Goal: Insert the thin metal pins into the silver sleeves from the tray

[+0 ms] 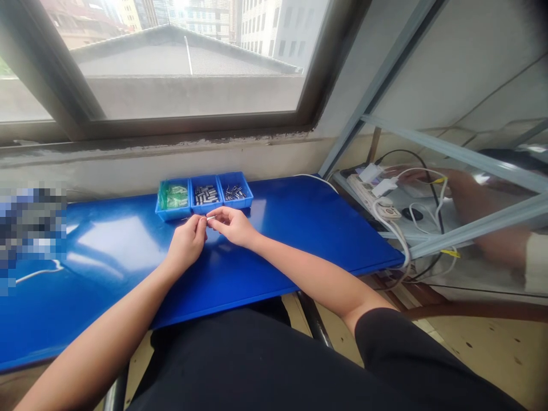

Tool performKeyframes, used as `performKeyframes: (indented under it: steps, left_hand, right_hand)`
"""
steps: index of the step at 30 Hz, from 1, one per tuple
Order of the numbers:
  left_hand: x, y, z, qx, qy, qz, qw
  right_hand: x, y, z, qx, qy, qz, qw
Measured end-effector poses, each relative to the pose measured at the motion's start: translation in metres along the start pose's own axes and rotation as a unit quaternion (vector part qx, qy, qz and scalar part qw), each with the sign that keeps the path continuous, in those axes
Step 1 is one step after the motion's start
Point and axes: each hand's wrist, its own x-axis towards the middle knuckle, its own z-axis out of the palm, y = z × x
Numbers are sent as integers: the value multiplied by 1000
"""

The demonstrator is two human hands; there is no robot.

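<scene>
My left hand [188, 238] and my right hand [233, 225] meet over the blue table, just in front of three joined blue bins. Between their fingertips is a small whitish piece [211, 217], pinched by my right hand at one end. My left fingers are closed at its other end; what exactly they grip is too small to make out. The left bin [172, 214] holds a green bag with pale pieces, the middle bin [207, 203] short metallic cylinders, and the right bin [237, 201] thin dark pins.
A white cable [40, 273] lies on the blue table [274, 257] at the left, beside a pixelated area. Right of the table, a metal frame [483, 225] stands before a power strip [372, 197] with cables. Another person's arm [479, 211] is there. A window is behind.
</scene>
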Motion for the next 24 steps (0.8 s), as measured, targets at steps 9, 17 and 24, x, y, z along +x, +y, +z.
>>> performKeyframes:
  steps: [9, 17, 24]
  left_hand:
    - [-2, 0, 1, -43, 1, 13, 999]
    - [0, -1, 2, -31, 5, 10, 999]
    - [0, -1, 1, -24, 15, 1, 1000]
  right_hand:
    - [2, -2, -3, 45, 20, 54, 997]
    - [2, -3, -2, 42, 19, 46, 998]
    - [2, -2, -1, 61, 23, 56, 996]
